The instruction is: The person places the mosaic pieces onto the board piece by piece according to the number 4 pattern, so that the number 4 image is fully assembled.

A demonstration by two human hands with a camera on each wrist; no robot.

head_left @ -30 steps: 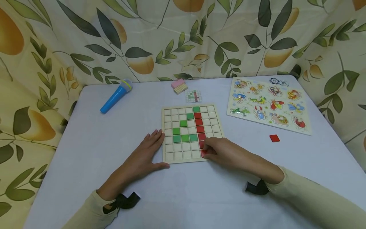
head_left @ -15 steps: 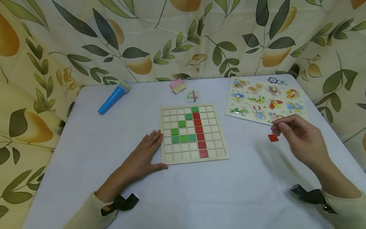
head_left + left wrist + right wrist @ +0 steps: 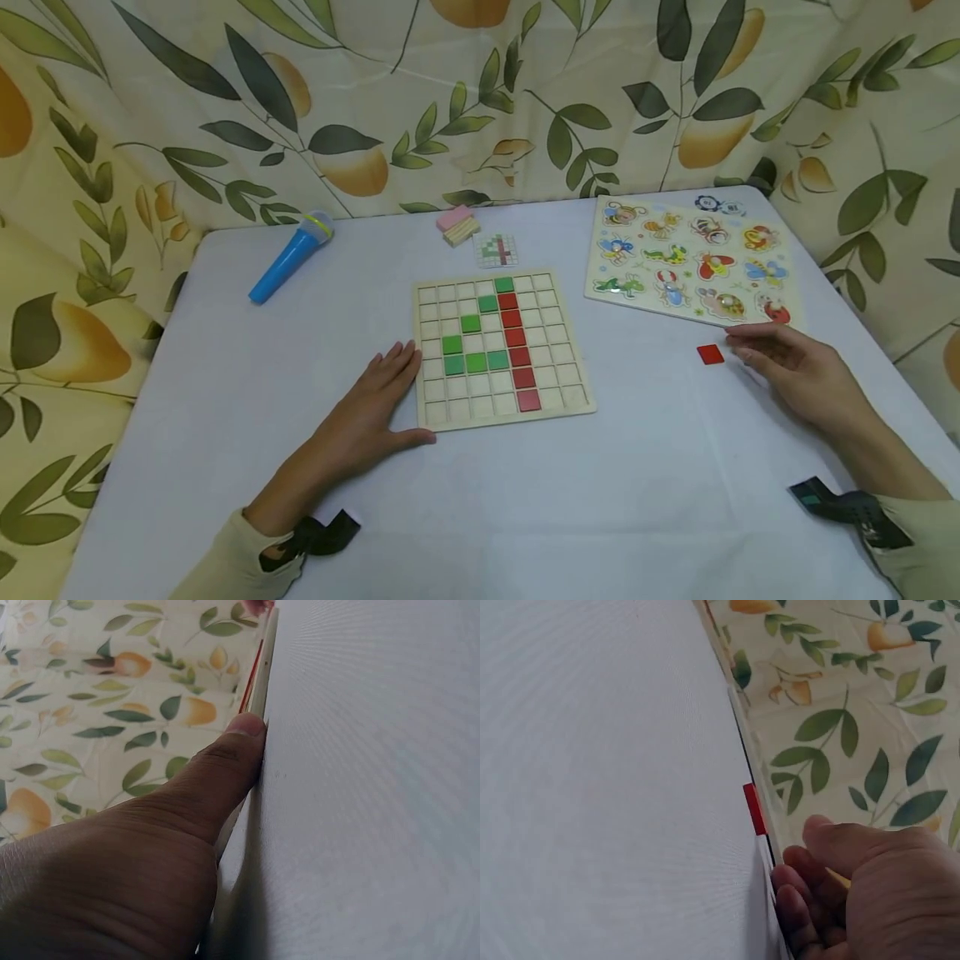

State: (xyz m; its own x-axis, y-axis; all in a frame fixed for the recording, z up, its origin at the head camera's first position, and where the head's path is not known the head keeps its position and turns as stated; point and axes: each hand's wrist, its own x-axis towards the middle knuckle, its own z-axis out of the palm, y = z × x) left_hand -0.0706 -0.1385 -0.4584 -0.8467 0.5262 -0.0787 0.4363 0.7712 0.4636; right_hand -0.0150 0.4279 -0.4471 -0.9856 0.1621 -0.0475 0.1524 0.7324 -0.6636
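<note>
My left hand point(image 3: 363, 412) lies with straight fingers along the left edge of a wooden grid board point(image 3: 576, 397). In the left wrist view the thumb point(image 3: 225, 761) touches the board's edge. Green tiles point(image 3: 476, 362) and a column of red tiles point(image 3: 519, 357) fill several cells. To the right, my right hand point(image 3: 813, 383) hovers close by a loose red tile point(image 3: 710, 355) on the table. Its fingers are loosely bent and hold nothing. The right wrist view shows that red tile point(image 3: 755, 809) lying apart from the hand point(image 3: 889, 889).
A small pattern card point(image 3: 496, 250) lies behind the board, beside pink and cream blocks point(image 3: 459, 225). The insect puzzle board point(image 3: 660, 298) occupies the back right. At the back left is a blue toy microphone point(image 3: 291, 257). A patterned cloth point(image 3: 442, 92) hangs behind the table.
My right hand has left the lowest red tile in the column and moved right to the loose red tile. The left hand has stayed at the board's edge. The head view has shifted slightly.
</note>
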